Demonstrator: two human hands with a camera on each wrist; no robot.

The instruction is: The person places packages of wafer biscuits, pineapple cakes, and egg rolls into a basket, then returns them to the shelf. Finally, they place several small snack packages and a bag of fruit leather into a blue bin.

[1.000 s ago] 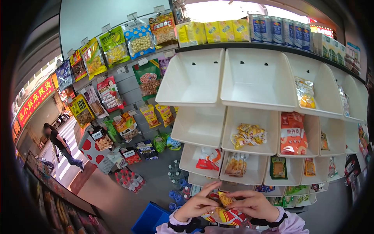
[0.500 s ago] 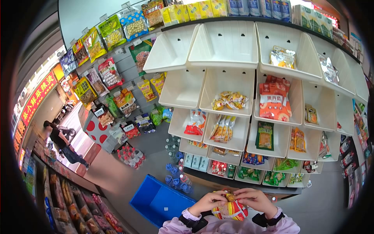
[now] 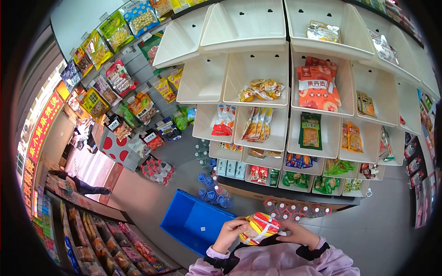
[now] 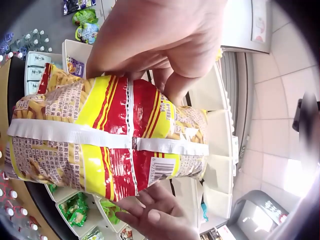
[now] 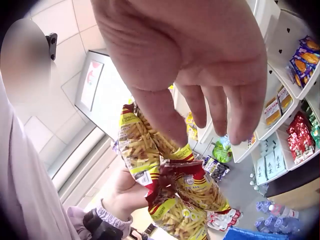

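Note:
A bundle of red and yellow snack bags (image 3: 260, 228) is held at chest height at the bottom of the head view. My left hand (image 3: 230, 233) grips its left side; in the left wrist view this hand (image 4: 160, 40) pinches the bags (image 4: 120, 145) from above. My right hand (image 3: 299, 232) is beside the bundle's right edge, fingers loosely extended. The right wrist view shows this hand (image 5: 195, 65) in front of the bags (image 5: 170, 175), its fingers spread and slightly bent, gripping nothing. Whether its fingertips touch them I cannot tell.
White shelf bins (image 3: 258, 94) with packets stand ahead, above bottles (image 3: 294, 212) on the floor. A blue crate (image 3: 174, 212) is at my left front. Snack racks (image 3: 99, 239) line the lower left, and a person (image 3: 87, 187) is beyond them.
The head view has tilted down, showing more floor and the crate. Both hands were at the bundle's top; now my right hand has moved to its side, its fingers loosened, and the bundle is tilted.

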